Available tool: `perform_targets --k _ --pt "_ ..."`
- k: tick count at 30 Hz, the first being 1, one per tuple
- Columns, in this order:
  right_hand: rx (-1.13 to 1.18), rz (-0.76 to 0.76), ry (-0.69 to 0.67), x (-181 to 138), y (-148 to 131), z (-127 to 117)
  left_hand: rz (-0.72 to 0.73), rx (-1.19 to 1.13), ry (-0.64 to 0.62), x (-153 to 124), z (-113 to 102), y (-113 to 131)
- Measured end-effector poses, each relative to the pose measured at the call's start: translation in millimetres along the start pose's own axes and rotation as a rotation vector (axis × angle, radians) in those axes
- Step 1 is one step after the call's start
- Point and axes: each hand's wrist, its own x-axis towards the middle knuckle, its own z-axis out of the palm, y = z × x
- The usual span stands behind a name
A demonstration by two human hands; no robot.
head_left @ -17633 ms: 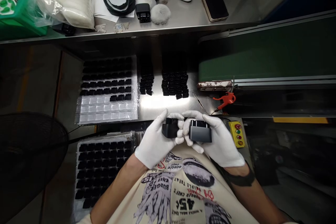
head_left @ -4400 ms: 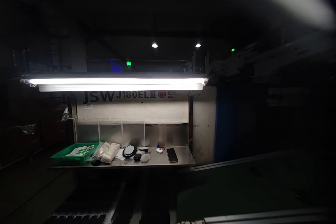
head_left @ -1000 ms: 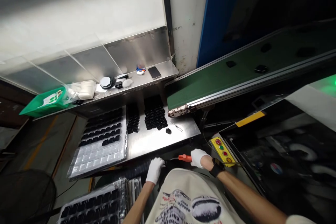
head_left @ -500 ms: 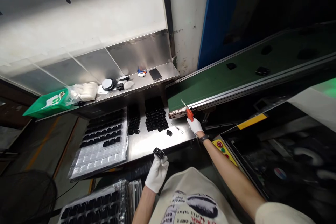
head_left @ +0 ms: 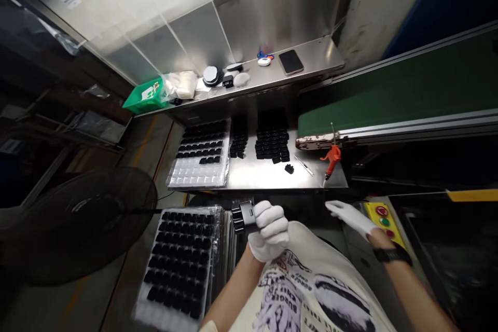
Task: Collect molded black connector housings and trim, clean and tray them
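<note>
At the bench, left hand gripping black part; right hand outstretched

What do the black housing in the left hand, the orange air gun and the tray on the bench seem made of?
Black housing: probably rigid plastic, satin, with crisp moulded edges and a soft sheen.
Orange air gun: likely smooth plastic, evenly coloured; coated metal isn't ruled out.
Tray: seemingly thin plastic, glossy, judging by bright glints on its formed pockets.
</note>
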Motion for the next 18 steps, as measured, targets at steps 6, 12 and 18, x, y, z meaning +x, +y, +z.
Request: perform_targets --k 6,12,18 --pt "0.261 0.064 -0.129 -72 -13 -1 -0.047 0.066 -0.161 5 13 1" --pt "0.108 -0.484 0.388 -138 -128 -40 0.025 0.624 -0.130 8 56 12" --pt "-0.545 -0.878 0.418 -164 -175 -40 0.226 1.230 -0.098 -11 79 11"
